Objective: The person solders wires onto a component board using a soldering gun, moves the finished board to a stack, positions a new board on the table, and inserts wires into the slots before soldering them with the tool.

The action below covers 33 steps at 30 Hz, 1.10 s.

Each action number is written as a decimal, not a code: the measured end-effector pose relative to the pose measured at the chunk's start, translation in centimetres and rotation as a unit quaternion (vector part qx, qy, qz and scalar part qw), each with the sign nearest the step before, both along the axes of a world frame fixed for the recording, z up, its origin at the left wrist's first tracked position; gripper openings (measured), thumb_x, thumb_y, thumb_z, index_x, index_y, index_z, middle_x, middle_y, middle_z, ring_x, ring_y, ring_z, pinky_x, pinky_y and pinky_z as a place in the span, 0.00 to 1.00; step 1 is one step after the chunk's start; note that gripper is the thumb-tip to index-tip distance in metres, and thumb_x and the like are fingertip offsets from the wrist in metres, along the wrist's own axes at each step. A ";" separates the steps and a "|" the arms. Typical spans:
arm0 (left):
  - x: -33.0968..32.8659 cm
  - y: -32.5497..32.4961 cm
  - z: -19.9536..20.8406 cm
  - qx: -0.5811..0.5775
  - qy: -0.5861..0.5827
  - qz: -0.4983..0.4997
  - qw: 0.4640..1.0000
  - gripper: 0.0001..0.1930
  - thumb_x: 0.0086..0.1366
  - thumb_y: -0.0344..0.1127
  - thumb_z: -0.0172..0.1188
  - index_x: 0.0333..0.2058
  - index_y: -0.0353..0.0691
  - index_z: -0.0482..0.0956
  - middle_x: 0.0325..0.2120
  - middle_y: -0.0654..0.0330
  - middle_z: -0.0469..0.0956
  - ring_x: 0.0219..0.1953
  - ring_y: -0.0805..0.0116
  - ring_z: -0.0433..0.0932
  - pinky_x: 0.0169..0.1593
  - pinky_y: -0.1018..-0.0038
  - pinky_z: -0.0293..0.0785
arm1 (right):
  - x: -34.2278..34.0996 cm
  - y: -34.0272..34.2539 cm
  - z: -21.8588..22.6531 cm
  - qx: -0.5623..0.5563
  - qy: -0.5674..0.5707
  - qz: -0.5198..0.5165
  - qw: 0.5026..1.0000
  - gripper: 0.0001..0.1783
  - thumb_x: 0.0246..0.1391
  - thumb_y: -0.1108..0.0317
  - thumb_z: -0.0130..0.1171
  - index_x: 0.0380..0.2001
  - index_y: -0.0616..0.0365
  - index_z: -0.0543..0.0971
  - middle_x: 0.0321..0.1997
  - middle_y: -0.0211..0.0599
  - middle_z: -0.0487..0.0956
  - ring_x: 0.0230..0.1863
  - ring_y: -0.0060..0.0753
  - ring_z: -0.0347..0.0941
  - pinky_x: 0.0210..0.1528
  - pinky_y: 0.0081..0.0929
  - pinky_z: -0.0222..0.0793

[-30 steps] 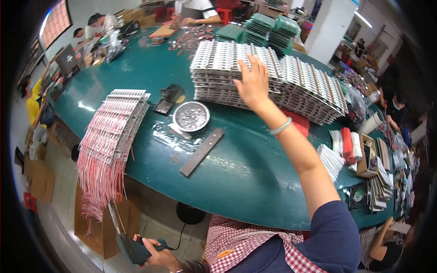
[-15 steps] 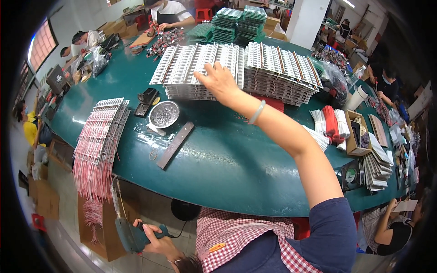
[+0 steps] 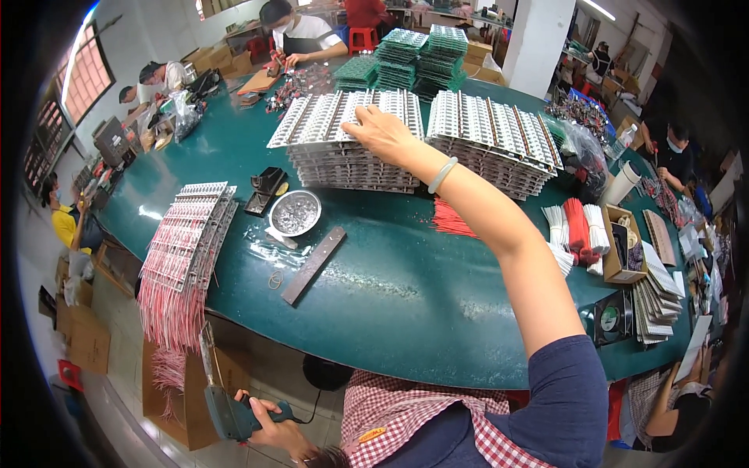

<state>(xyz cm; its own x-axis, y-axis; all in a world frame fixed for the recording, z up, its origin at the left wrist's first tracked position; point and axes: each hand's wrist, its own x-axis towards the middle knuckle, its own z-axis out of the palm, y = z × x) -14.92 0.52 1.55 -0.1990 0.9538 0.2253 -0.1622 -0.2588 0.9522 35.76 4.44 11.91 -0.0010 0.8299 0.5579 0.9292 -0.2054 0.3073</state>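
My right hand (image 3: 382, 136) reaches across the table to the left stack of white circuit board panels. Its bent fingers grip the top panel (image 3: 328, 113), whose near edge looks slightly raised. A second stack of panels (image 3: 495, 129) stands to its right. Low at the left, my left hand (image 3: 273, 429) is wrapped round the handle of a dark green corded soldering gun (image 3: 226, 413). Its long thin metal tip points up beside the table edge. Just beyond it, panels with red and white wires (image 3: 183, 242) lie overlapped at the left edge, their wires hanging down.
Near the middle left are a metal bowl (image 3: 295, 213) of small bits, a black holder (image 3: 265, 189) and a flat metal bar (image 3: 314, 265). Red wires (image 3: 452, 218) lie under my right forearm; wire bundles (image 3: 577, 230) and a cardboard box (image 3: 624, 242) sit right. Co-workers sit around.
My right hand has risen a little over the left stack, and the top panel's near edge appears higher. My left hand still holds the soldering gun. The whole view has shifted slightly.
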 end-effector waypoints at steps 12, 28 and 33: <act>2.2 0.4 0.2 -0.015 -0.018 -0.059 0.998 0.15 0.66 0.24 0.53 0.50 0.25 0.70 0.16 0.64 0.65 0.18 0.78 0.60 0.35 0.83 0.65 | -21.2 -17.6 -3.0 -0.036 0.090 0.031 0.995 0.28 0.46 0.72 0.56 0.55 0.54 0.75 0.34 0.36 0.69 0.32 0.32 0.67 0.28 0.26 0.65; 2.0 -3.0 0.7 0.024 -0.021 -0.153 0.988 0.13 0.65 0.23 0.53 0.48 0.26 0.71 0.23 0.59 0.72 0.17 0.78 0.64 0.24 0.82 0.63 | -26.4 -23.1 -13.3 -0.163 0.312 0.002 0.936 0.35 0.52 0.47 0.61 0.64 0.37 0.68 0.70 0.44 0.60 0.71 0.50 0.53 0.67 0.52 0.52; 2.1 -3.0 0.3 0.015 -0.017 -0.138 0.990 0.13 0.64 0.23 0.54 0.47 0.26 0.72 0.23 0.59 0.72 0.17 0.78 0.63 0.24 0.84 0.63 | -28.2 -24.3 -13.2 -0.161 0.356 -0.044 0.919 0.35 0.54 0.48 0.61 0.64 0.41 0.68 0.70 0.43 0.61 0.73 0.47 0.51 0.69 0.53 0.49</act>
<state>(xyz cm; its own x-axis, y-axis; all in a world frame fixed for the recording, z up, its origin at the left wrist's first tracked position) -12.78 -2.50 1.83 0.0607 0.9659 0.2519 -0.2624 -0.2280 0.9376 7.57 -19.82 -1.32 0.3435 0.9320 0.1159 0.9028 -0.2936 -0.3144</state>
